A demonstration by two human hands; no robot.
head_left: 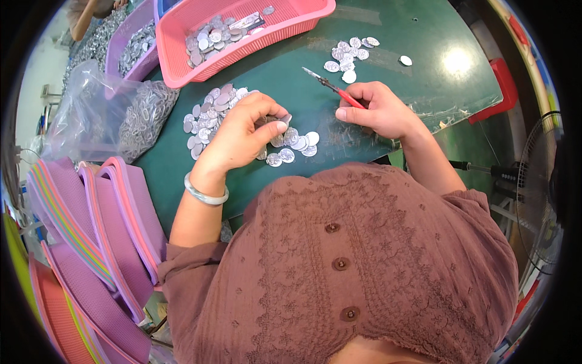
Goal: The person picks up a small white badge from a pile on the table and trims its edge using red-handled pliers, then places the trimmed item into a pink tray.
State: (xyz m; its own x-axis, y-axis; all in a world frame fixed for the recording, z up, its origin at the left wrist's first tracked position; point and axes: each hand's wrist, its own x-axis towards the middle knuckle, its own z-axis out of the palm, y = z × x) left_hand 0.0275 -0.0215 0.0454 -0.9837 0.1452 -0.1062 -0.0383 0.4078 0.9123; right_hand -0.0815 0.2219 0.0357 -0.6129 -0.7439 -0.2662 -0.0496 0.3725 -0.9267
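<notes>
My left hand (pixel 242 130), a pale bangle on its wrist, is over the near side of a heap of silver oval discs (pixel 209 112). Its thumb and forefinger pinch a small silver disc (pixel 285 119), mostly hidden by the fingers. Several loose discs (pixel 286 155) with raised patterns lie just beneath and beside that hand. In my right hand (pixel 385 109) is a slim red-handled tool (pixel 350 98) with a dark middle and a narrow metal tip pointing up and left. Beyond the tool lies a smaller group of silver discs (pixel 347 56).
A pink basket (pixel 242 57) of discs stands at the far side of the green table (pixel 418 54). Left of it are a purple basket (pixel 111 67) and a clear plastic bag (pixel 91 115) of metal links. Stacked purple baskets (pixel 121 212) are at my left, a fan (pixel 533 182) at right.
</notes>
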